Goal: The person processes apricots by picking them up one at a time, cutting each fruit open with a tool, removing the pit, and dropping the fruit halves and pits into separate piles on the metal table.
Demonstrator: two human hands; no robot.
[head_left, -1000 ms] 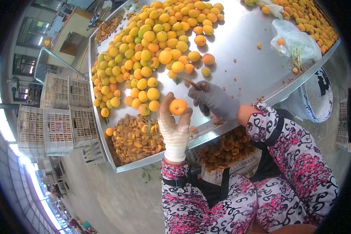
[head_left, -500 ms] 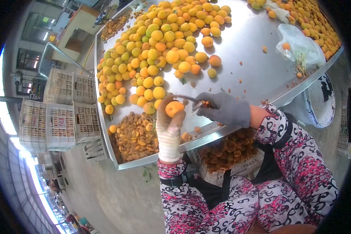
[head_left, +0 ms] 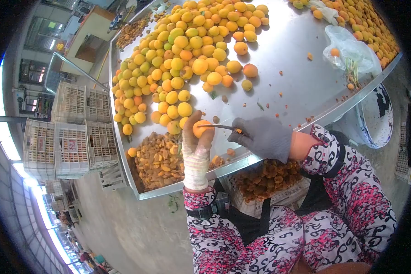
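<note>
My left hand (head_left: 195, 148), in a pale striped glove with a brownish finger part, is closed around a yellow-orange apricot (head_left: 201, 129). My right hand (head_left: 264, 137), in a grey knit glove, grips a knife (head_left: 221, 126) with a thin dark blade. The blade points left and lies against the apricot's upper side. Orange bits cling near the handle, which the right fingers mostly hide. Beyond my left hand, whole apricots (head_left: 178, 68) are heaped on the metal table (head_left: 283, 59). A pile of brown apricot stones (head_left: 157, 160) fills the table's near left corner.
Under the table edge stands a crate of halved apricots (head_left: 269, 180). A white bucket (head_left: 374, 118) is at the right, below a clear plastic bag (head_left: 347, 50) lying on the table. Stacked plastic crates (head_left: 68, 146) stand left of the table, whose raised metal rim (head_left: 169, 188) runs along the front.
The knife blade has come down from above the apricot onto its upper side. My right hand has turned slightly, while my left hand keeps its hold on the fruit.
</note>
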